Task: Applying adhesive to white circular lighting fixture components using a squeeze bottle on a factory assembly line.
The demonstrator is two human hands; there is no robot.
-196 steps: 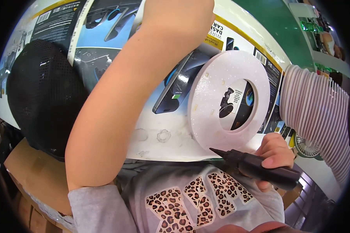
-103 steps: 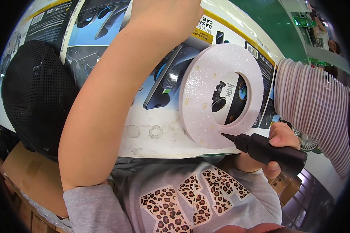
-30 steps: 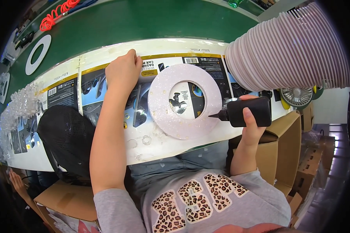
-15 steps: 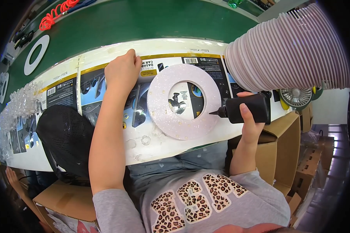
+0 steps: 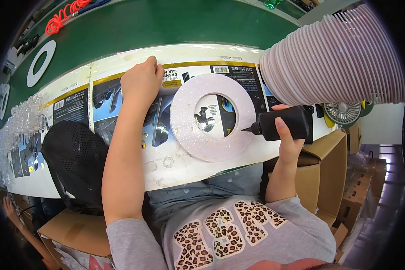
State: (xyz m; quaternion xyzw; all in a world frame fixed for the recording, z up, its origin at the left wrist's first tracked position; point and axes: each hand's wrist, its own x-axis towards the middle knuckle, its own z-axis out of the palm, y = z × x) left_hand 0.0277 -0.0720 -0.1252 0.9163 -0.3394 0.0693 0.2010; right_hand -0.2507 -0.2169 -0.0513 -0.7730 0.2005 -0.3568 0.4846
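Note:
My right hand (image 5: 289, 134) is wrapped round a black squeeze bottle (image 5: 281, 123) with a pointed nozzle. The bottle lies nearly level, its tip pointing left at the right side of a flat, pale pink glittery ring (image 5: 186, 128). Small yellowish dots show along the ring's left and lower parts. Whether the tip touches the ring, I cannot tell. Left of the ring, my left hand (image 5: 141, 81) rests closed on the printed sheets (image 5: 110, 101) covering the table; its fingers are curled out of sight, so anything inside them is hidden.
A big stack of pink rings (image 5: 328, 58) lies on its side at the right, beside a small fan (image 5: 343, 112). A black mesh cap (image 5: 74, 159) and clear plastic pieces (image 5: 24, 119) are at the left. A white ring (image 5: 49, 50) lies farther back. Another person's hand (image 5: 11, 210) shows lower left.
The black bottle and my right hand have shifted very slightly up and left. My left hand and the ring stay put. The other person's arm at the lower left has moved a little.

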